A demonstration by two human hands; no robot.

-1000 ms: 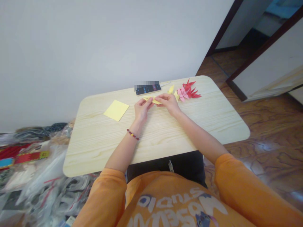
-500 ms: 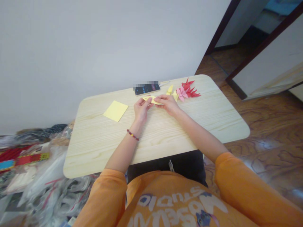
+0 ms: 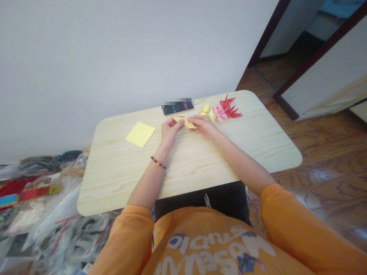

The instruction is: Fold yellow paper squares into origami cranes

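Observation:
Between my two hands is a folded piece of yellow origami paper (image 3: pixel 187 123), held just above the table. My left hand (image 3: pixel 169 130) pinches its left part, thumb on top. On its right part, my right hand (image 3: pixel 203 125) closes with thumb and fingers; some fingers are hidden behind the paper. Just beyond my right hand lie finished-looking yellow origami pieces (image 3: pixel 205 109), beside a pink origami piece (image 3: pixel 220 112) and red origami pieces (image 3: pixel 231 109). To the left of my left hand rests a flat square of yellow paper (image 3: pixel 140 134).
A phone (image 3: pixel 178 107) with a lit screen and a cable lies at the back of the pale wooden table (image 3: pixel 114 172), near the wall. Bagged items (image 3: pixel 83 236) are heaped on the floor at the left. A doorway stands at the right.
The folded yellow paper has turned slightly in my fingers, and more of its lower right side shows. My left hand and wrist have shifted a little to the left.

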